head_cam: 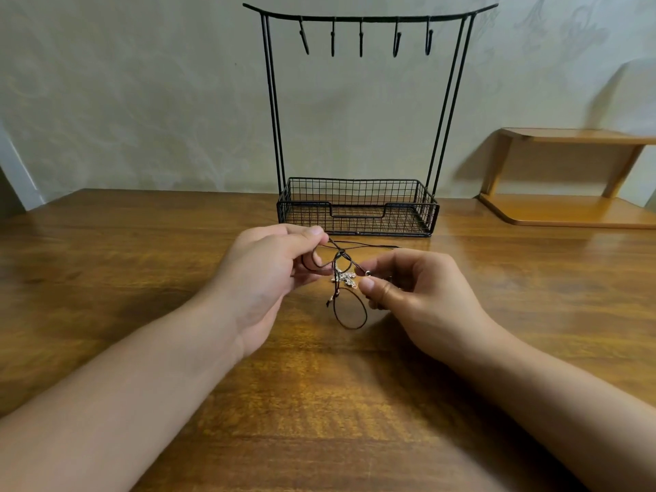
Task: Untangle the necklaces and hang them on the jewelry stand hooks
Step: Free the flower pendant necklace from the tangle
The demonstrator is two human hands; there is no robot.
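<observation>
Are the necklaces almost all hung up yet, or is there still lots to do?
Nothing is hung yet: all five hooks on the jewelry stand are bare. Right now the left hand and right hand both pinch the dark cords of the tangled necklaces, which cross in a knot just above the table, a loop dangling below. Left to do: finish untangling, then hang each necklace on a hook.

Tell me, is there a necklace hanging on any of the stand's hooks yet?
No, all five hooks on the stand are bare, and the tangled necklaces are between the left hand and right hand.
</observation>
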